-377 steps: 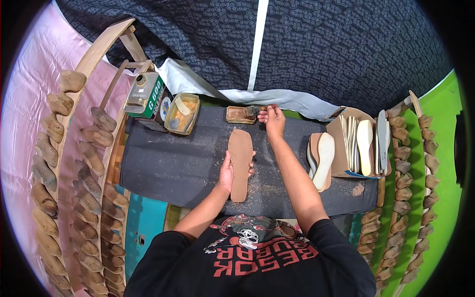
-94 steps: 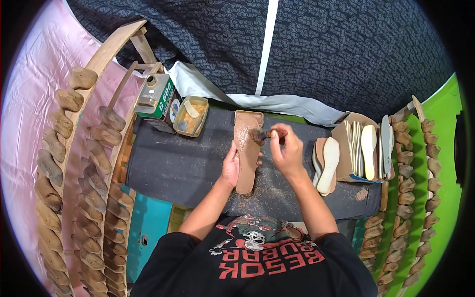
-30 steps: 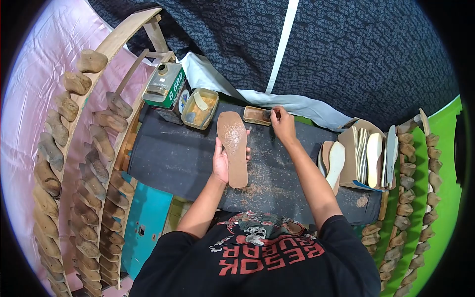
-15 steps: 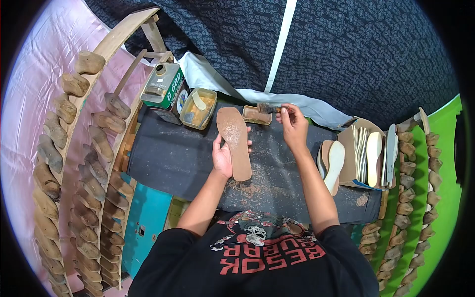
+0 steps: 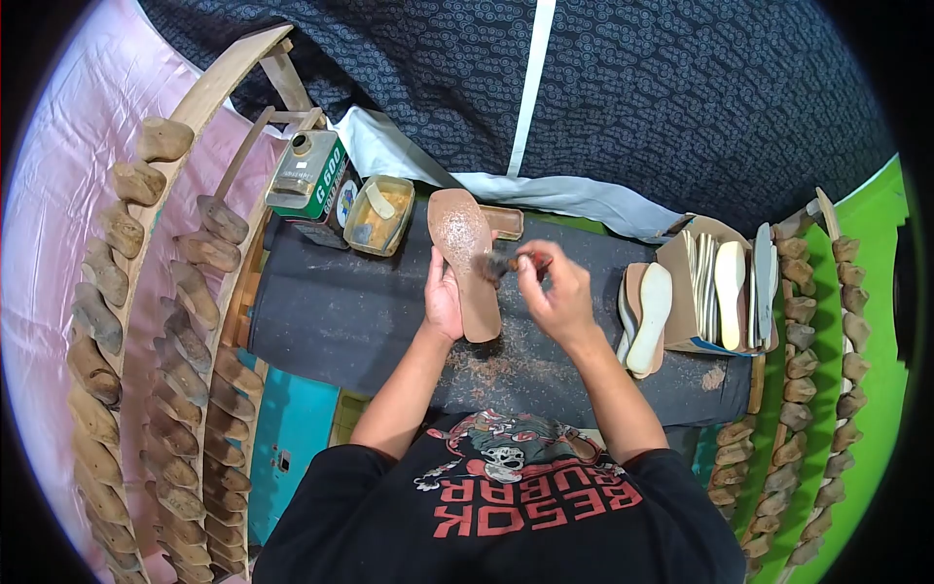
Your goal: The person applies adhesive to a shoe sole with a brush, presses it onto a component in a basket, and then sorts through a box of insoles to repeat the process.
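Note:
My left hand [image 5: 446, 297] holds a brown shoe insole [image 5: 465, 248] tilted above the table, its thumb along the left edge. The wide end of the insole looks wet and shiny. In my right hand [image 5: 559, 297] is a brush [image 5: 504, 265] with dark bristles, which meet the insole's right side near its middle. Behind the insole, partly covered by it, stands a small rectangular tub [image 5: 506, 224] with brownish contents. Fingers of my left hand behind the insole are mostly hidden.
On the dark table cloth [image 5: 311, 311] stand a green G 600 can [image 5: 313, 180] and a yellowed tub [image 5: 379, 219]. At right are loose insoles [image 5: 650, 316] and a cardboard box [image 5: 681, 258] of insoles. Racks of wooden shoe lasts [image 5: 199, 292] flank both sides. Shavings [image 5: 496, 375] litter the cloth.
My right hand has brought the brush from above the small tub down and left onto the insole. More of the insole's wide end now shines. The whole view has shifted slightly.

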A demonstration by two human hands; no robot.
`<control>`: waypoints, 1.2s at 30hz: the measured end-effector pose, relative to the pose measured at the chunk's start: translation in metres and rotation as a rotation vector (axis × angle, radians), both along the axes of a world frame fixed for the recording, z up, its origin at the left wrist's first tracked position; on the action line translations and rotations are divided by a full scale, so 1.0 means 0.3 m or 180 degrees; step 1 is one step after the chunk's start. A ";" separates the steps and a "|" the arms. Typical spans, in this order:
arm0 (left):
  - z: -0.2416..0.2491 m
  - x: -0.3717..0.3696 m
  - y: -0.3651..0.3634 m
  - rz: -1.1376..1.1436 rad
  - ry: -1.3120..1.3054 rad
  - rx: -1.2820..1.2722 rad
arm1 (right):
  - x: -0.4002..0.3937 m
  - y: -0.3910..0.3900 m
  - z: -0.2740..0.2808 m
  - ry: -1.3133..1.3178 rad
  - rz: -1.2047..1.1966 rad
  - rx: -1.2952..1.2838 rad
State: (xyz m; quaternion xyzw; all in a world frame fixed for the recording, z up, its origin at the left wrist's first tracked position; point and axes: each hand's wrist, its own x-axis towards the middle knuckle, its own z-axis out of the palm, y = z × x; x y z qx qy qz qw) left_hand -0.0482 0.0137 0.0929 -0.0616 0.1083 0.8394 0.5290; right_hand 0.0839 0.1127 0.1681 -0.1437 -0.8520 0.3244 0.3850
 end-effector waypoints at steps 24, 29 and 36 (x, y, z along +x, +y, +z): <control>-0.146 -0.001 -0.018 -0.0782 0.1056 0.0533 | -0.017 0.032 0.050 0.0362 -0.0361 0.0105; -0.143 0.018 -0.015 -0.0620 0.1045 0.0294 | 0.008 -0.008 0.055 0.0231 -0.0110 0.0178; -0.083 0.018 -0.010 -0.0525 0.1029 0.0289 | 0.047 -0.040 0.042 -0.0089 0.0244 0.0161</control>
